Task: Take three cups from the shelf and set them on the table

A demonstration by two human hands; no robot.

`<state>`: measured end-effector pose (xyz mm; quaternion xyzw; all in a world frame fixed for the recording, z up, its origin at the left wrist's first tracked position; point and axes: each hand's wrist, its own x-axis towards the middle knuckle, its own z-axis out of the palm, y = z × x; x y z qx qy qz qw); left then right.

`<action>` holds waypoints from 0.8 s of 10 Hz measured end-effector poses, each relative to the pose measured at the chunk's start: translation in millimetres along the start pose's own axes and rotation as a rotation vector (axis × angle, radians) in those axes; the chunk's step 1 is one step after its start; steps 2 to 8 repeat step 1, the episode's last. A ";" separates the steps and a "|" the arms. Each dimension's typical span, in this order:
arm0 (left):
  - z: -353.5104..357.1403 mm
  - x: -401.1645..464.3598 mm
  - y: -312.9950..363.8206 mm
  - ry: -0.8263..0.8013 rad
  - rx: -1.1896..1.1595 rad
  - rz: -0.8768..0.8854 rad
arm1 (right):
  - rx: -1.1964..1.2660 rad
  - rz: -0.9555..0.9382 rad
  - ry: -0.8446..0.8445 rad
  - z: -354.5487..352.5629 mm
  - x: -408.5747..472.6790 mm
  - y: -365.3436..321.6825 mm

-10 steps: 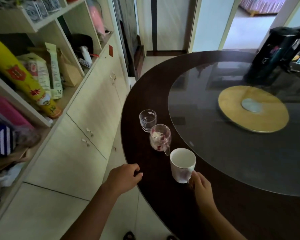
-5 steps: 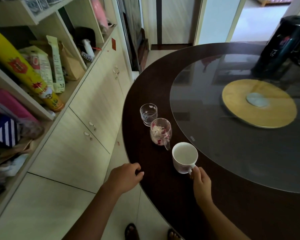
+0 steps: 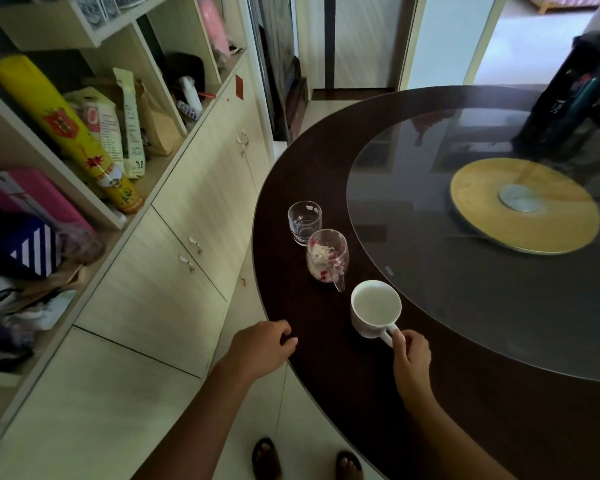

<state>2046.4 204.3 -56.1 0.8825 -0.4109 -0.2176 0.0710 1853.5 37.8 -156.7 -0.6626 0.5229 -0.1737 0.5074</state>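
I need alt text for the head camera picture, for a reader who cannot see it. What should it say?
Three cups stand in a row on a dark round table: a clear glass, a flowered glass cup and a white mug. The right hand holds the mug's handle; the left hand rests at the table edge, beside a shelf.

Dim room, daylight from the far doorway (image 3: 520, 39), wide-angle warped, blurred edges.

Left hand (image 3: 260, 351) and right hand (image 3: 411, 358): bare, no rings, no watch. Forearms bare, no sleeves in view. Feet (bottom edge of frame) in dark open-toed sandals (image 3: 266, 457), toes exposed.
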 end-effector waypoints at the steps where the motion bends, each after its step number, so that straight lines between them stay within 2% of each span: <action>1: 2.9 -1.5 3.4 -0.019 -0.018 -0.017 | -0.150 0.113 -0.019 -11.3 -11.4 2.9; 8: 2.9 -1.5 3.4 -0.019 -0.018 -0.017 | -0.150 0.113 -0.019 -11.3 -11.4 2.9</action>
